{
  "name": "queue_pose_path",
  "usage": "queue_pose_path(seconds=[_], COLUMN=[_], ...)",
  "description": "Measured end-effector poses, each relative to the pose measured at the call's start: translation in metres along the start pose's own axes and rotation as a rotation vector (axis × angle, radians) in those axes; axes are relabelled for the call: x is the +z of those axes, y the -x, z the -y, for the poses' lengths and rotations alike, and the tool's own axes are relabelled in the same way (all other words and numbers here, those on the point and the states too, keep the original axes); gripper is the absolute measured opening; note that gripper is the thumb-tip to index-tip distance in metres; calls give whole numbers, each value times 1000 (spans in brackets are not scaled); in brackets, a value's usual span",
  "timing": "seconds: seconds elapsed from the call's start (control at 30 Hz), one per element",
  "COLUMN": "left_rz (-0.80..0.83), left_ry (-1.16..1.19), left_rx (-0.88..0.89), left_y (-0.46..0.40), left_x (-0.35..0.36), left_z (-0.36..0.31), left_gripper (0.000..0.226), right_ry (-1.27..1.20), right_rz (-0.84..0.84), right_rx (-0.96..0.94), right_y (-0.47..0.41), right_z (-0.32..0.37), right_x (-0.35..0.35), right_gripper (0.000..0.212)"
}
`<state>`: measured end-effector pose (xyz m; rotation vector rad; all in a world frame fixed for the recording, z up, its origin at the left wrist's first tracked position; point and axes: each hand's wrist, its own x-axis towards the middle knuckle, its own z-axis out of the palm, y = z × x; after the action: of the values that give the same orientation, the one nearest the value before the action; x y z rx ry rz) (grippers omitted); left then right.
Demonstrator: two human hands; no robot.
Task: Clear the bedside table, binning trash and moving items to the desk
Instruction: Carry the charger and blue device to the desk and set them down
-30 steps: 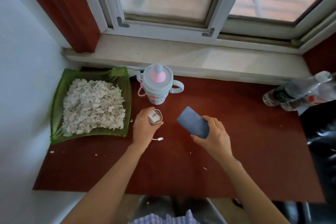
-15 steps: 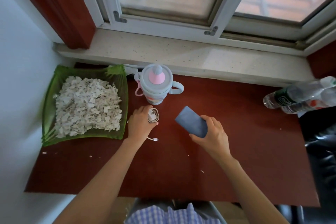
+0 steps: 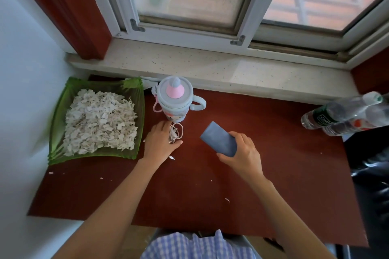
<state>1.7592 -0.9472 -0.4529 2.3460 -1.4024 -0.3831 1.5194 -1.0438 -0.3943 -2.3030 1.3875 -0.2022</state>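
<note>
On the dark red desk (image 3: pixel 273 174), my left hand (image 3: pixel 161 143) is closed around a coiled white cable (image 3: pixel 176 132), low over the surface just in front of a pale blue sippy cup with a pink spout (image 3: pixel 175 99). The cable's plug end (image 3: pixel 171 157) trails out below my palm. My right hand (image 3: pixel 242 153) holds a flat blue-grey power bank (image 3: pixel 217 141) by its near end, its far end tilted up toward the cup.
A green tray (image 3: pixel 56 128) heaped with shredded white paper sits at the left by the wall. Clear plastic bottles (image 3: pixel 345 115) lie at the right edge. A stone windowsill (image 3: pixel 210 65) runs behind the desk. Paper scraps dot the surface.
My left hand has lowered the coiled cable toward the desk in front of the cup. My right hand keeps the power bank in about the same place.
</note>
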Motion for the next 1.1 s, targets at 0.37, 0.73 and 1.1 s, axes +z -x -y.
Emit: queue_pose_path(seconds=[0.37,0.73,1.1], left_rz=[-82,101,175], left_ry=[-257,-230,-330], left_rx=[239,217,198], left_y=[61,93,113], left_x=[23,43,54], left_z=[-41,-52,-36], left_gripper=[63,73,60], right_ry=[51,85,117], right_rz=[39,57,46], right_rx=[-57,-76,-109], right_y=[-22,-51,-74], right_z=[-27,-45,-55], right_x=[-8,-11,-13], right_gripper=[69,70,70])
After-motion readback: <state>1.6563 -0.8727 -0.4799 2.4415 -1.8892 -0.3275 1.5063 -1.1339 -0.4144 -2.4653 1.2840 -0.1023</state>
